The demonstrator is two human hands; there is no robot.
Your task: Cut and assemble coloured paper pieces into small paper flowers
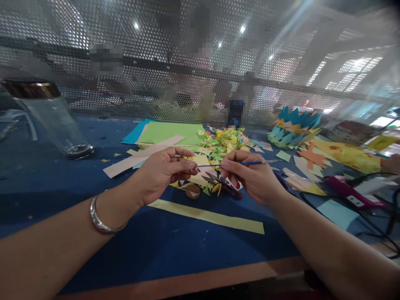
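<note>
A thin blue stick (250,163), with a pale pointed end like a fine paintbrush, runs level between my hands. My right hand (250,173) pinches it near the middle, and its pale end points right. At the stick's left end, the thumb and fingertips of my left hand (170,168) are closed; any small scrap there is too tiny to make out. Below both hands lies a pale yellow paper strip (206,216). Dark-handled scissors (229,188) rest between the hands, partly over paper scraps. A small round brown piece (193,191) sits beside them.
Behind my hands are a heap of yellow-green paper curls (226,139) and green paper sheets (178,132). A glass jar (56,121) stands left. To the right are a folded-paper crown shape (293,127), a magenta power strip (353,191) and black cables. Perforated metal screening (150,79) closes the back.
</note>
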